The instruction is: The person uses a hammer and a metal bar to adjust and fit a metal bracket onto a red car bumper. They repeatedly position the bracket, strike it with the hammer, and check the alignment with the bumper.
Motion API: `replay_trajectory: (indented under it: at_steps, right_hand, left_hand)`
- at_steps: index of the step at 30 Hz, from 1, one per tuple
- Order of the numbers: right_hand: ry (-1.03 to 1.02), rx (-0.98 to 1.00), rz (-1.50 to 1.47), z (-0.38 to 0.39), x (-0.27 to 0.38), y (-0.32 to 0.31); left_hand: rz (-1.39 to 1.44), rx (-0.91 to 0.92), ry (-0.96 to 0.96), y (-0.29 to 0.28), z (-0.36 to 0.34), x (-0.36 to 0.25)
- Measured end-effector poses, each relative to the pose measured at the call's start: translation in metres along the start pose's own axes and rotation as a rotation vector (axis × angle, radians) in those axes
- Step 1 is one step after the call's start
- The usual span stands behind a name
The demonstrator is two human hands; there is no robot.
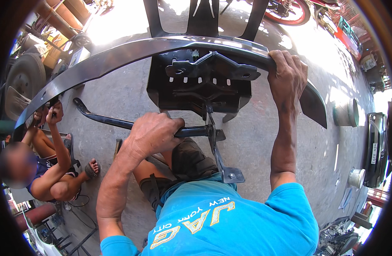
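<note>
A long, curved black metal bumper point(119, 55) spans the upper part of the view. My right hand point(287, 77) is closed over its edge near the right end. Below it, my left hand point(154, 133) wraps round a bent black tube point(103, 119), which runs left from a flat bracket point(231, 174) near my waist. Two bracket arms point(213, 68) and a slotted black plate point(200, 85) sit under the bumper's middle. At the far left, a crouching co-worker's hands point(55, 112) are up against the bumper's underside; what they hold is unclear.
Concrete floor point(264, 141) lies beneath. A wheel point(27, 79) and clutter stand at the left, with the co-worker point(51, 179) beside them. Round white containers point(346, 113) and a dark car bumper point(375, 149) are on the right. A red motorcycle wheel point(289, 12) shows at the top.
</note>
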State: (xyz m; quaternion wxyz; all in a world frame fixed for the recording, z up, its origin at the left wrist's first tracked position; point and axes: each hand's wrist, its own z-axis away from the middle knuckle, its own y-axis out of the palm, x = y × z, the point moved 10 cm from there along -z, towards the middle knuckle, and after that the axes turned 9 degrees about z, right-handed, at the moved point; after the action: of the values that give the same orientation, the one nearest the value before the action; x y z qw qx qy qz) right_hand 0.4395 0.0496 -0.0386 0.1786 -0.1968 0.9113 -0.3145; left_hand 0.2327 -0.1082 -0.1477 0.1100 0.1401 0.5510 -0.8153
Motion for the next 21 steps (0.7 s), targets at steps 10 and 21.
replay_trajectory:
  at_steps: [10, 21]
  right_hand:
    - [0.009, 0.015, -0.003, -0.0029, 0.0014, -0.0006]
    - [0.005, -0.008, -0.02, -0.0003, -0.0008, 0.0008]
  left_hand:
    - [-0.002, 0.016, -0.006, -0.0016, -0.0002, 0.0037]
    - [-0.001, 0.029, 0.014, -0.0018, -0.0015, 0.0025]
